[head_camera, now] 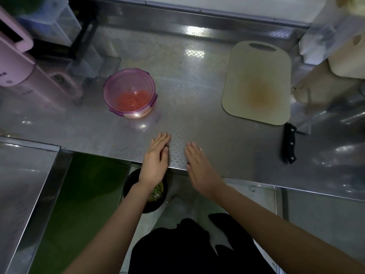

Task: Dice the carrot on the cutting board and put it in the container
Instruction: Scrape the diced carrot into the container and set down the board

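So from the look of it the job's basically done. The carrot (131,100) is a heap of small orange bits inside the purple-rimmed container (106,91), left of centre in the frame. It's piled toward the side of the tub nearest the bottom of the picture. Diced like that, it has no long axis or direction to speak of, it's just a loose mound.

The cutting board (256,76) sits in the upper right, bare apart from an orange stain in the middle, so I'd guess that's where the chopping happened. Its long side runs roughly top to bottom of the frame, with the handle slot at the top end.

The knife (289,143) lies on the steel counter (197,86) just off the board's lower right corner. Its black handle points to the bottom of the frame and the blade angles up and right. Feels like it's parked out of the way, well apart from both hands.

The left hand (156,155) and right hand (199,167) lie flat, palms down, near the counter's front edge at bottom centre. Fingers are straight and held together, gripping nothing. Reads to me as a "finished" resting pose.
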